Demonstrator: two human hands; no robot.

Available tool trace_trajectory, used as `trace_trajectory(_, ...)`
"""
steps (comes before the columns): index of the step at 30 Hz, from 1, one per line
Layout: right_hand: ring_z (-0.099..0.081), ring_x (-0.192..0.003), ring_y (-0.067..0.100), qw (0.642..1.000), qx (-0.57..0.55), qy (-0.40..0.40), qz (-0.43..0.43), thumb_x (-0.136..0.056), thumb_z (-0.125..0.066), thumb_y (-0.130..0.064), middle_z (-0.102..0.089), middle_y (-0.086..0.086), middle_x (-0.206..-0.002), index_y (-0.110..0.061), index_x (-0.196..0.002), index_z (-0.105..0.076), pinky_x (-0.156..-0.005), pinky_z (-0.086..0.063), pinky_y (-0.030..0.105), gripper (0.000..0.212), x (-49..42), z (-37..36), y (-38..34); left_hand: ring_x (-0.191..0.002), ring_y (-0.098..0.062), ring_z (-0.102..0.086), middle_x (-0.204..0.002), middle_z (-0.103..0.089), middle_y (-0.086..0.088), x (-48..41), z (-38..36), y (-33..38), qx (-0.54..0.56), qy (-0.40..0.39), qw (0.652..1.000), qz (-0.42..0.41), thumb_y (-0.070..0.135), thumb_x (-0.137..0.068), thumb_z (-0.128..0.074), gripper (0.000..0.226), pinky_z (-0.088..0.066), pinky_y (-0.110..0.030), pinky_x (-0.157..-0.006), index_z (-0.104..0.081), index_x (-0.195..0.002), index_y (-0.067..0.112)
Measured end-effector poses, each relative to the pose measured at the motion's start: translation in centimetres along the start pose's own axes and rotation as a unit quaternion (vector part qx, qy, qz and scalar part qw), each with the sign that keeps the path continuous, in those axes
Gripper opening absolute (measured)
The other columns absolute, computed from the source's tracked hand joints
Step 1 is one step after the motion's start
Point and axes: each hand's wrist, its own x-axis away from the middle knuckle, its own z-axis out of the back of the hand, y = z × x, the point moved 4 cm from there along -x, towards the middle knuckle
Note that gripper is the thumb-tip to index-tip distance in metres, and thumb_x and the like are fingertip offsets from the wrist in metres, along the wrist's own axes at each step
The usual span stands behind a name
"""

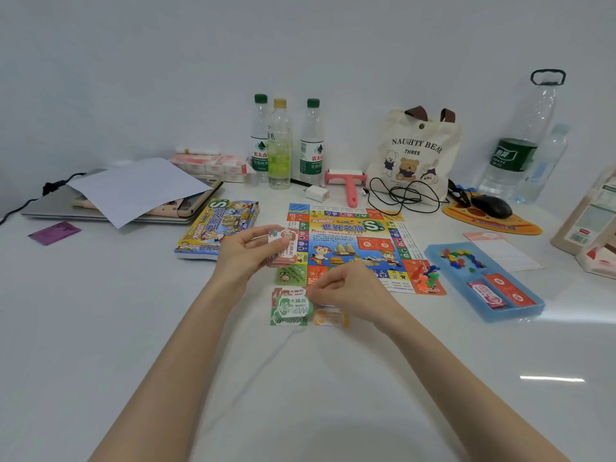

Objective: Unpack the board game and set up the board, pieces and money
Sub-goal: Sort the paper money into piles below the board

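**Dealing the money out below the board**

The white table (133, 328) carried everything. The board (350, 241) lay unfolded flat in the middle, bright with squares and cartoon figures, leaving room for money along its near edge. The box (216, 225) sat left of it and the blue tray (483, 301) right, with coloured pieces (461, 258) inside. My left hand (243, 251) curled round the stack of notes (283, 245), held up as my supply. My right hand (343, 288), fingers bent, pinched the green note (293, 306) over its pile, just beside an orange note (331, 318).
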Motion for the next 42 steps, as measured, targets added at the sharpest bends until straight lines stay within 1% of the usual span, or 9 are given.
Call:
trace_trajectory(7,-0.070,-0.072,0.008,0.999,0.046,0.007,-0.012,-0.076,-0.075,-0.027,-0.073,-0.007,-0.070,-0.025,-0.077,-0.074,-0.075,-0.058,0.033,0.002,0.0,-0.8,-0.6,-0.067,-0.011,-0.071,-0.080,-0.075,-0.001,0.1,0.0,0.1,0.015,0.002,1.000,0.001,-0.001,-0.076,-0.074,0.025,-0.054,-0.018,-0.056,-0.068,-0.099,0.009)
trace_trajectory(12,-0.066,-0.059,0.001,0.997,0.070,-0.006,-0.017,-0.078,-0.071,-0.027,-0.072,-0.005,-0.063,-0.023,-0.076,-0.071,-0.071,-0.056,0.031,0.004,0.2,-1.3,-0.3,-0.069,-0.012,-0.071,-0.083,-0.075,-0.003,0.0,0.0,-0.1,0.012,0.000,1.000,-0.001,0.000,-0.076,-0.075,0.025,-0.055,-0.020,-0.058,-0.069,-0.097,0.011)
trace_trajectory(20,-0.065,-0.070,-0.001,0.990,0.137,0.010,0.005,-0.076,-0.072,-0.031,-0.071,-0.013,-0.065,-0.027,-0.077,-0.069,-0.076,-0.055,0.031,0.004,0.5,-1.4,-0.6,-0.076,-0.015,-0.072,-0.091,-0.075,-0.007,-0.2,0.1,-0.3,0.003,-0.005,1.000,0.004,0.002,-0.075,-0.076,0.026,-0.059,-0.024,-0.068,-0.069,-0.099,0.011)
trace_trajectory(26,-0.061,-0.076,-0.003,0.992,0.066,0.094,0.051,-0.082,-0.070,-0.024,-0.068,-0.016,-0.074,-0.031,-0.079,-0.069,-0.071,-0.047,0.024,0.008,0.6,0.4,-1.1,-0.085,-0.023,-0.071,-0.097,-0.074,-0.010,-0.1,-0.1,-0.5,-0.019,-0.011,1.000,0.004,0.005,-0.075,-0.078,0.027,-0.058,-0.032,-0.078,-0.070,-0.099,0.014)
trace_trajectory(30,-0.055,-0.067,-0.009,0.980,0.021,0.184,0.077,-0.087,-0.065,-0.025,-0.067,-0.018,-0.081,-0.030,-0.086,-0.072,-0.058,-0.034,0.011,0.008,0.2,2.4,-0.9,-0.076,-0.017,-0.072,-0.095,-0.075,-0.008,0.2,-0.8,-0.2,-0.041,-0.044,0.998,0.011,0.006,-0.073,-0.079,0.031,-0.054,-0.022,-0.059,-0.069,-0.102,0.014)
trace_trajectory(35,-0.055,-0.075,-0.016,0.974,-0.003,0.205,0.097,-0.086,-0.068,-0.027,-0.065,-0.022,-0.078,-0.029,-0.083,-0.072,-0.063,-0.038,0.005,0.006,0.2,3.5,-1.2,-0.081,-0.018,-0.072,-0.097,-0.074,-0.009,0.9,-2.2,-0.4,-0.072,-0.094,0.993,0.009,0.011,-0.069,-0.082,0.041,-0.053,-0.021,-0.061,-0.069,-0.107,0.011)
trace_trajectory(37,-0.056,-0.069,-0.014,0.974,-0.028,0.202,0.094,-0.084,-0.071,-0.029,-0.066,-0.020,-0.074,-0.031,-0.079,-0.071,-0.063,-0.038,0.009,0.006,0.2,3.3,-1.1,-0.079,-0.021,-0.071,-0.094,-0.074,-0.011,1.3,-2.9,-0.5,-0.073,-0.106,0.992,-0.001,0.013,-0.065,-0.082,0.040,-0.055,-0.026,-0.063,-0.070,-0.104,0.012)
trace_trajectory(40,-0.058,-0.064,-0.011,0.975,-0.066,0.197,0.077,-0.081,-0.074,-0.031,-0.067,-0.015,-0.070,-0.032,-0.074,-0.069,-0.064,-0.041,0.014,0.009,0.2,3.1,-0.7,-0.090,-0.036,-0.069,-0.099,-0.072,-0.018,1.6,-3.6,-0.9,-0.080,-0.108,0.991,-0.006,0.012,-0.065,-0.083,0.036,-0.054,-0.047,-0.083,-0.072,-0.099,0.014)
trace_trajectory(42,-0.061,-0.068,-0.007,0.975,-0.097,0.188,0.069,-0.082,-0.074,-0.030,-0.069,-0.013,-0.071,-0.030,-0.075,-0.070,-0.066,-0.044,0.014,0.008,0.1,3.0,-0.4,-0.096,-0.039,-0.068,-0.102,-0.071,-0.019,1.8,-3.8,-1.0,-0.084,-0.107,0.991,-0.002,0.012,-0.066,-0.083,0.034,-0.053,-0.051,-0.088,-0.072,-0.099,0.016)
